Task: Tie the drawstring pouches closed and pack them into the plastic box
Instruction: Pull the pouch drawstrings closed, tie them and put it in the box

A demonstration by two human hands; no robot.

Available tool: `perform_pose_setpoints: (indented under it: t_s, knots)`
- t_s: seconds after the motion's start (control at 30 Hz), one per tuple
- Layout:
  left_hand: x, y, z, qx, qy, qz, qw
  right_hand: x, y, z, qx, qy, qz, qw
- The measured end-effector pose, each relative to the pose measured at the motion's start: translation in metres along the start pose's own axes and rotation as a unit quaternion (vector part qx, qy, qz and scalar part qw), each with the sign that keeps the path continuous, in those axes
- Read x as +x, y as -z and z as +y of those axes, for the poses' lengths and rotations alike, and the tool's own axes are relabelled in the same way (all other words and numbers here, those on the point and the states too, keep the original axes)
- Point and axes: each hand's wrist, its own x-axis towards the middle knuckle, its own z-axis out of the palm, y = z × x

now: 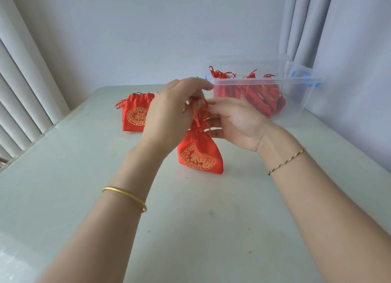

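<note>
A person's two bare forearms reach over a pale table [84, 177], with a gold bangle [124, 198] on the left wrist and a thin braided bracelet [286, 161] on the right. Just beyond the wrists is a red pouch [200, 156] with a gold emblem, its neck already gathered tight. Its base is at or just above the tabletop, and I cannot tell which. Directly above the red pouch, the left hand [173, 113] curls its fingers round a loop of the drawstring [198, 113]. The right hand [234, 126] pinches the same cords from the other side. The step in hand looks like forming the knot. To do it well, the neck should be kept cinched, the loop kept small, and both ends pulled evenly so the knot seats against the gathers. Beyond and left of the red pouch, a few open pouches [135, 117] lie waiting on the table. Beyond and right of it stands the clear plastic box [296, 79], its lid off, holding many tied pouches [254, 92].
</note>
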Motion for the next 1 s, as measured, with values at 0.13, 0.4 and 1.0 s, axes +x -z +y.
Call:
perform_pose_setpoints:
  t_s: [0.13, 0.4, 1.0]
  knots:
    - [-0.002, 0.000, -0.001, 0.015, -0.017, 0.041, 0.999, 0.000, 0.000, 0.002, 0.022, -0.010, -0.035, 0.999]
    - [0.001, 0.008, -0.013, -0.019, 0.075, 0.040, 0.996, 0.002, 0.008, 0.000, -0.056, 0.042, 0.163, 0.984]
    - [0.002, 0.007, -0.013, -0.411, 0.355, -0.032, 0.839, 0.008, 0.018, 0.017, 0.243, -0.029, 0.247, 0.938]
